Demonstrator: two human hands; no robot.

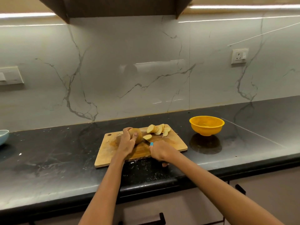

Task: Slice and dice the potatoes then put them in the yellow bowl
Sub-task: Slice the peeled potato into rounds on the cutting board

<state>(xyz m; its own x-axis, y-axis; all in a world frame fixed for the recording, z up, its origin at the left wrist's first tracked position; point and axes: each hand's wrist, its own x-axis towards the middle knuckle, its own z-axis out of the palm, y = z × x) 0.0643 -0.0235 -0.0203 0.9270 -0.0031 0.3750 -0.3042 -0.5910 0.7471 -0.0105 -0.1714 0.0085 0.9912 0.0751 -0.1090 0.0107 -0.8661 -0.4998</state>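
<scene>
A wooden cutting board (172,144) lies on the black counter. My left hand (127,142) grips a brown potato (138,134) at the board's middle. Just right of the potato lies a fresh slice (147,136). My right hand (159,151) holds a knife with a blue handle (151,144); its blade sits low against the board by the slice and is mostly hidden. A fanned pile of several round slices (158,129) lies at the board's far right corner. The yellow bowl (206,125) stands to the right of the board, holding no potato that I can see.
The black counter (56,156) runs left to right, with its front edge near me. A pale blue dish (3,136) sits at the far left edge. A marble backsplash rises behind the board, with a wall socket (240,56) at the right. Drawer handles show below the counter.
</scene>
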